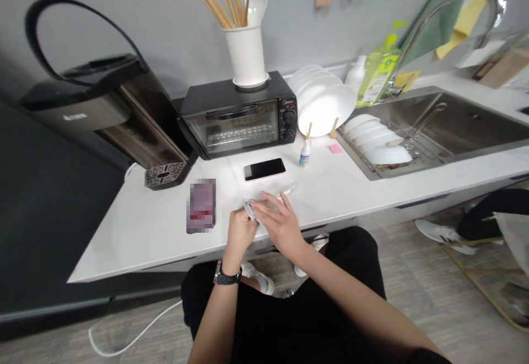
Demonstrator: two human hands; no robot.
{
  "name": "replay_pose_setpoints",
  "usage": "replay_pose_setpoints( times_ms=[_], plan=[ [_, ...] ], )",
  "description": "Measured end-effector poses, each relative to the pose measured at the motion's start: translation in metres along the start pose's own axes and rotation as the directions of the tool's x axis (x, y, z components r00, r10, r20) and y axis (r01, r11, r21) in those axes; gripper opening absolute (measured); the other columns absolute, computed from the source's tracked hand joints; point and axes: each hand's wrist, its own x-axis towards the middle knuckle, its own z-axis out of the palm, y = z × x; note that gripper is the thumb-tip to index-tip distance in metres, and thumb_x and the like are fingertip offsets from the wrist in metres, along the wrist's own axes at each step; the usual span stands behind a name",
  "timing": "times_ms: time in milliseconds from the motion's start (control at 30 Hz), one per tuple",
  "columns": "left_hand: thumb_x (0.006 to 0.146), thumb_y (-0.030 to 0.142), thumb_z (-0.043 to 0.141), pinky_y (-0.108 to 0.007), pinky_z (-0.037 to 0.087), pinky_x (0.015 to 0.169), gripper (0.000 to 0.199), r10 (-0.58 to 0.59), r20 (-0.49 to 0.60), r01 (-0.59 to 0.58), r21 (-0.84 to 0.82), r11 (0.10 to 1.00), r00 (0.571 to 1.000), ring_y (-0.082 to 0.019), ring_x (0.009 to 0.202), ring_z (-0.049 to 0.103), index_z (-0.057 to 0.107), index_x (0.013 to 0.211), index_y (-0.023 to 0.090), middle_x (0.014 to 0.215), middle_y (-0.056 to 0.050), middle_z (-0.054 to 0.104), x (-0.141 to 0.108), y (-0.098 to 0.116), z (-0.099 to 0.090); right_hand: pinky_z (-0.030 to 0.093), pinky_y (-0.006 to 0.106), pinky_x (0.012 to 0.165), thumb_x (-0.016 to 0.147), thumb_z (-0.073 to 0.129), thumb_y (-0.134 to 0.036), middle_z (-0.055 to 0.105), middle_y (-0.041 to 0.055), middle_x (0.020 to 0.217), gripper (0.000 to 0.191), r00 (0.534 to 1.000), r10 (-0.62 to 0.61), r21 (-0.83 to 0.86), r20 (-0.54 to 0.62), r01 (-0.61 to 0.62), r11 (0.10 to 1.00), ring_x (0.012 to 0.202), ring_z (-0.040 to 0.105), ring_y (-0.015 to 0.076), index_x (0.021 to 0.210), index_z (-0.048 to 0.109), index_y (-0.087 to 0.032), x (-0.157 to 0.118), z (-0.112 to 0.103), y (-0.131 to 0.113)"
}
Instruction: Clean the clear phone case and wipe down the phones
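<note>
At the counter's front edge, my left hand (242, 229), with a watch on its wrist, has its fingers closed round a small whitish item (250, 210) that I cannot identify. My right hand (281, 221) lies over that item from the right, fingers stretched out and slightly apart, its fingertips touching it. Just beyond the right fingers is a thin clear object (291, 188) on the white counter. A black-screened phone (265, 169) lies behind my hands, and a small white bottle with a blue label (305, 153) stands to its right. The undersides of both hands are hidden.
Left of my hands lies a blurred purplish item (201, 205). A toaster oven (242, 127) with a utensil holder (247, 55) stands behind, beside a tall black machine (140, 121). Plates (326, 110), a pink pad (335, 148) and a sink (372, 172) are right. A person's shoe (444, 236) shows below.
</note>
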Motion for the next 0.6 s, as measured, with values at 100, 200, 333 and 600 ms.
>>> replay_pose_setpoints(
  times_ms=[100,200,333,600],
  plan=[
    [0.093,0.016,0.059,-0.044,0.073,0.086,0.035,0.058,0.014,-0.058,-0.025,0.998,0.998,-0.035,0.097,0.089,0.092,0.088,0.030,0.101,-0.006,0.092,0.000,-0.001,0.000,0.048,0.059,0.139,0.111,0.059,-0.009,0.075,-0.0094,0.158,0.050,0.998,-0.062,0.020,0.003,0.062,0.998,0.164,0.059,0.0263,0.142,0.080,-0.042,-0.004,-0.004,0.004],
    [0.097,0.020,0.065,-0.042,0.072,0.077,0.031,0.058,0.028,-0.058,-0.003,0.998,0.998,-0.031,0.077,0.086,0.088,0.078,0.027,0.084,-0.006,0.089,-0.002,-0.002,0.002,0.039,0.058,0.145,0.111,0.061,-0.009,0.080,-0.0027,0.153,0.046,0.991,-0.134,0.043,-0.028,0.135,0.990,0.165,0.059,0.0267,0.146,0.078,-0.034,-0.009,-0.017,0.038],
    [0.106,0.027,0.068,-0.044,0.074,0.090,0.026,0.067,0.030,-0.063,-0.099,0.993,0.997,-0.032,0.096,0.090,0.094,0.110,0.028,0.113,-0.005,0.092,-0.003,-0.001,0.007,0.035,0.066,0.144,0.111,0.059,-0.007,0.082,0.0025,0.150,0.046,0.992,-0.052,-0.033,-0.113,0.048,0.998,0.166,0.056,0.0308,0.146,0.078,-0.031,-0.009,-0.036,0.091],
    [0.100,0.015,0.069,-0.032,0.069,0.083,0.024,0.021,0.003,-0.021,-0.054,0.998,1.000,-0.026,0.083,0.087,0.092,0.093,0.019,0.097,-0.008,0.092,-0.003,0.000,0.008,0.038,0.067,0.143,0.109,0.059,-0.004,0.081,0.0043,0.152,0.049,0.990,0.017,0.013,-0.143,-0.016,1.000,0.165,0.057,0.0309,0.148,0.075,-0.029,-0.003,-0.012,0.043]
  ],
)
